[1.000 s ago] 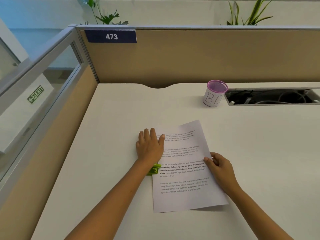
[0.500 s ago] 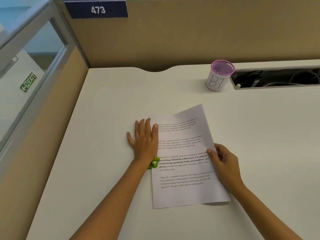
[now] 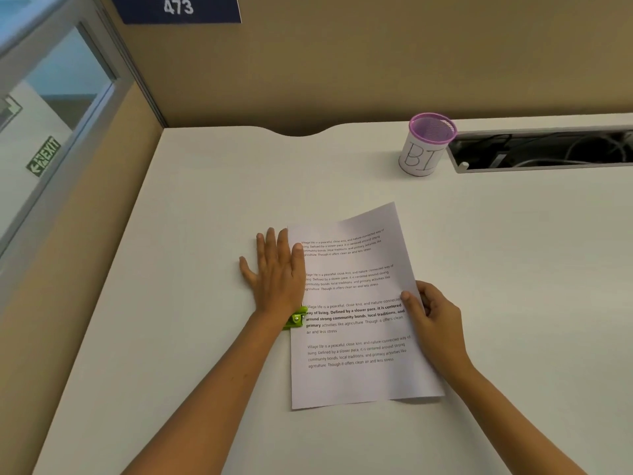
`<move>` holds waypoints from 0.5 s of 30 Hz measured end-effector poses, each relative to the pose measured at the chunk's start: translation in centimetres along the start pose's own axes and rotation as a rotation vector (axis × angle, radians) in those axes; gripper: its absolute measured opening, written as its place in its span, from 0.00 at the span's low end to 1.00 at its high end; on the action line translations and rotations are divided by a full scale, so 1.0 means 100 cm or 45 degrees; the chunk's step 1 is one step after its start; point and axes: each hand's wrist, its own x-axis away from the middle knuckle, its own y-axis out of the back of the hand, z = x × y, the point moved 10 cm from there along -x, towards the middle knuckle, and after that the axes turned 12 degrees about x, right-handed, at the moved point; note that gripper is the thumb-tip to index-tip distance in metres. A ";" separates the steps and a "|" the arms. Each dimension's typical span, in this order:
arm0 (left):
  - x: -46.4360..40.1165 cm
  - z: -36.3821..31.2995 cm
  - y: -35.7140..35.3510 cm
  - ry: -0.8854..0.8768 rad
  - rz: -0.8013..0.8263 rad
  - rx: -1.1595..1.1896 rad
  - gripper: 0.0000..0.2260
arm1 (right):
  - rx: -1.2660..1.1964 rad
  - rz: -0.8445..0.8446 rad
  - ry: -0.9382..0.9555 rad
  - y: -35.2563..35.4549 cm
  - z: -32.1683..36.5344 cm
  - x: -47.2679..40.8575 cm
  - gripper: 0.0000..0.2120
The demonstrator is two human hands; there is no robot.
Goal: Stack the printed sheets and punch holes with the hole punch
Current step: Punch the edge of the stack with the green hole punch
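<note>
My left hand (image 3: pixel 278 269) lies flat and spread in the middle of the frame, palm pressing down on the green hole punch (image 3: pixel 294 320), of which only a small corner shows below my wrist; it grips nothing, fingers straight, the forefinger resting on the left edge of the printed sheets (image 3: pixel 356 313). The sheets lie on the white desk (image 3: pixel 191 234) just right of centre, slightly tilted, their left edge at the punch. My right hand (image 3: pixel 435 323) pinches the sheets' right edge, thumb on top and fingers curled beneath, lifting that side a little. A purple-rimmed cup (image 3: pixel 424 145) stands upright in the upper right, well apart from the paper
</note>
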 end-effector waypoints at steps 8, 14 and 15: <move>0.000 -0.001 -0.001 0.026 0.077 0.046 0.21 | 0.030 -0.007 0.012 0.001 0.001 -0.001 0.05; -0.005 -0.005 0.002 0.106 0.170 0.133 0.21 | 0.011 0.014 0.003 0.001 0.005 -0.002 0.05; -0.004 -0.007 0.005 0.098 0.160 0.184 0.21 | 0.005 0.021 0.008 0.000 0.007 -0.001 0.05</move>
